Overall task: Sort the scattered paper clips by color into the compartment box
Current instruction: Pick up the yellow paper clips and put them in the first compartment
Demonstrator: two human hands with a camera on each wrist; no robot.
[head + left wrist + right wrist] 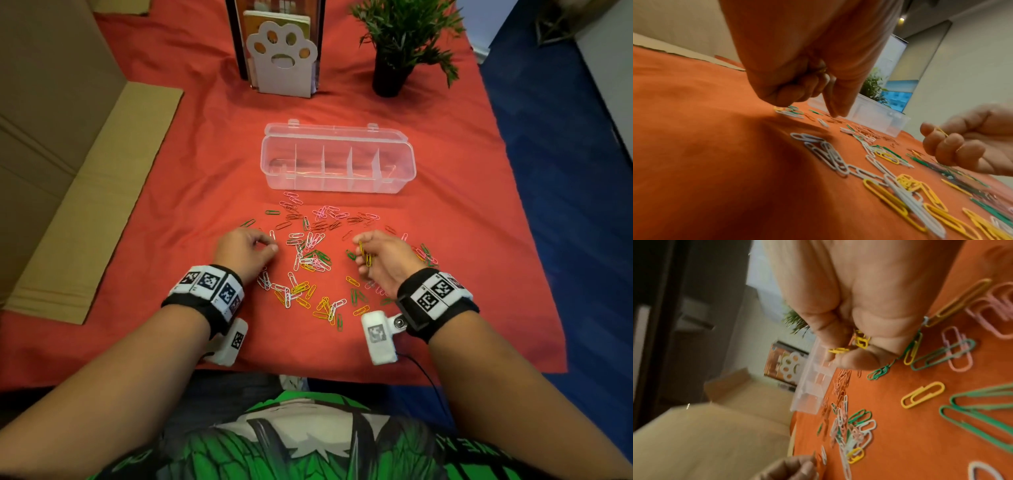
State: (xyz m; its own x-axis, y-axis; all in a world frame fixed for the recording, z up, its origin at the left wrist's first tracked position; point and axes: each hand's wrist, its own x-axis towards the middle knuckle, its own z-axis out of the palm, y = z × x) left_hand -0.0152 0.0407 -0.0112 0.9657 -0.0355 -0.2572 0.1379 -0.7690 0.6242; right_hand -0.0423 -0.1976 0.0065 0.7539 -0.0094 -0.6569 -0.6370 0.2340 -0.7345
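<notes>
Paper clips (308, 253) in white, yellow, green, pink and red lie scattered over the red cloth (205, 164) between my hands. Behind them stands the clear compartment box (337, 161), lid open; its several compartments look empty. My left hand (270, 248) is curled at the left edge of the scatter, its index fingertip (835, 113) touching the cloth, and it seems to hold a red clip (814, 456). To the right, raised a little, my right hand (359, 253) pinches a few yellow clips (365, 256) between thumb and fingers (859, 340).
A paw-shaped bookend (282, 65) with books and a potted plant (394, 51) stand at the back. A cardboard box (68, 171) lines the left side. The cloth ends at the right over blue floor (565, 171).
</notes>
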